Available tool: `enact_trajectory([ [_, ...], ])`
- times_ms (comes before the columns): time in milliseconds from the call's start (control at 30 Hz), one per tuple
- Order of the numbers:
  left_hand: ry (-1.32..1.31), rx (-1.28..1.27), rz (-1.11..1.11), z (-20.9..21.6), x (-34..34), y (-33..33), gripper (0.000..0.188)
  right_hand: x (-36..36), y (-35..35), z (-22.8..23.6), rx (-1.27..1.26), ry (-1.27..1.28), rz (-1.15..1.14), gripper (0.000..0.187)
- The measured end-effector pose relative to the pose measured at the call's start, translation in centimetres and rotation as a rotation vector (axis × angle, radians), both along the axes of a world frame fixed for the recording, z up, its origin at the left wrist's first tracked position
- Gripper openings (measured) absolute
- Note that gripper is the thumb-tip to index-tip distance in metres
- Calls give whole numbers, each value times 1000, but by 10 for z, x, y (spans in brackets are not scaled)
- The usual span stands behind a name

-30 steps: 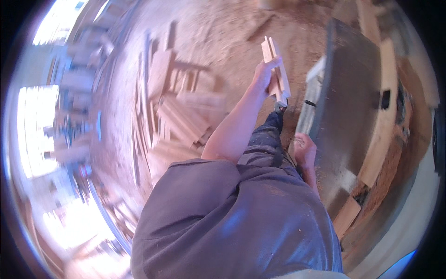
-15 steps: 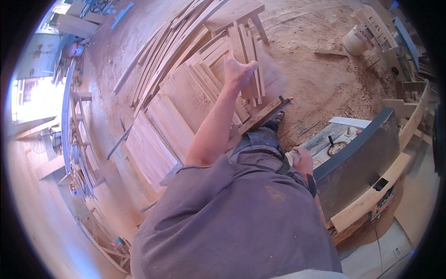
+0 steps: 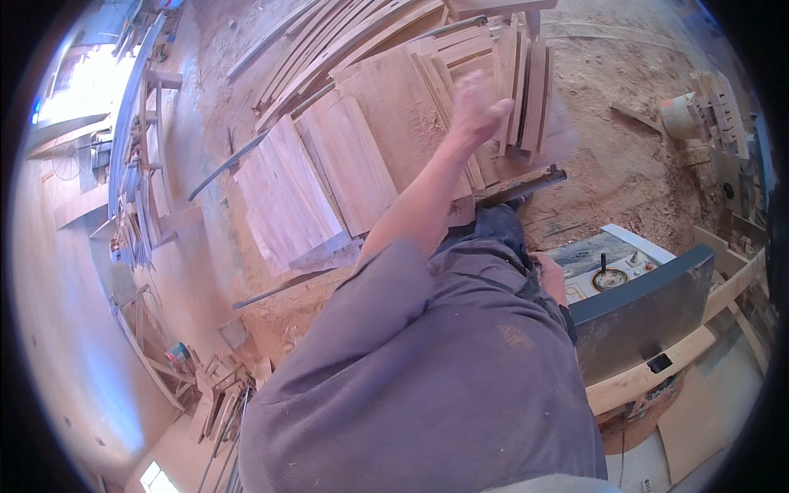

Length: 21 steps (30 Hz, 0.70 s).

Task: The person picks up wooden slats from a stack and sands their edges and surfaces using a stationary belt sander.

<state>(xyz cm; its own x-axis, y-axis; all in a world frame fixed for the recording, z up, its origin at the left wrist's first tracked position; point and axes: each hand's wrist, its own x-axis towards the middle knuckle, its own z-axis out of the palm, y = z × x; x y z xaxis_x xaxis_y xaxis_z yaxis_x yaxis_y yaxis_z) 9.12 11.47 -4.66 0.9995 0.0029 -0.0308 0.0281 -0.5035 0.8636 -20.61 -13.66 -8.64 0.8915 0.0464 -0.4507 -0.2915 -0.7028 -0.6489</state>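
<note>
My left hand (image 3: 479,111) reaches out over a pile of wooden boards, thumb stretched out and fingers slightly blurred. It looks open, beside several narrow wooden strips (image 3: 536,99) that stand side by side at the pile's right end. Whether the thumb touches the nearest strip I cannot tell. Under my forearm lie wide pale boards (image 3: 345,160) and a smoother pinkish panel (image 3: 288,193). My right hand (image 3: 551,278) hangs low at my right side, close to a machine with a dark curved panel (image 3: 641,300); its fingers are mostly hidden.
A dark bar (image 3: 526,187) juts out near my feet. The machine's top carries a round dial with a black handle (image 3: 609,278). Long thin boards (image 3: 345,49) lie beyond the pile. A whitish bucket (image 3: 680,117) stands at the far right on the sawdust-covered floor.
My view has turned, so the pile sits further right and up. My left hand has come off the strips and is beside them, thumb out. My right hand stays low at my side.
</note>
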Motion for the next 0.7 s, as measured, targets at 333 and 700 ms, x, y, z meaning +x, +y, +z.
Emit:
enact_trajectory([
  [333, 283, 425, 662, -30, -86, 178, 96, 18, 5, 5, -1, -64, 26, 28],
  [700, 370, -1257, 31, 39, -44, 87, 47, 90, 18, 76, 621, 75, -331, 31],
])
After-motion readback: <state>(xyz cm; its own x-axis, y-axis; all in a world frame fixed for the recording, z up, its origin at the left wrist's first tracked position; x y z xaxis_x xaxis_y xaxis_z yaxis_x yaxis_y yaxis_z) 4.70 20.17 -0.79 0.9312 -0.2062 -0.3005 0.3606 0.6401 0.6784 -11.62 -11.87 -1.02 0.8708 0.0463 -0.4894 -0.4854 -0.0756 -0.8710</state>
